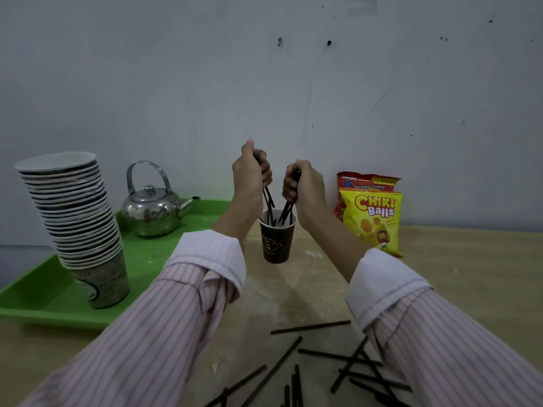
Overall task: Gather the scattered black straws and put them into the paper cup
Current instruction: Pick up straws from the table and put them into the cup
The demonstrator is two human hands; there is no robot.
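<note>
Left hand (251, 174) fingers curling tight around a few black straws (269, 201), fist hovering just above the paper cup (276, 242), lower straw ends dipping inside its rim. Right hand (302, 183) gripping a second bunch (286, 211) the same way, ends also inside the cup. Loose straws (311, 326) lying scattered on the table (470, 259), well in front of the cup. Green tray (35, 301) sitting left of the cup, snack bags (373, 218) right.

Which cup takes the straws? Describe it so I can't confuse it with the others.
Find the green tray on the left, holding a tall stack of cups. Right of it, on the wooden table, a dark brown paper cup stands alone. Only it has black straws sticking out.
</note>
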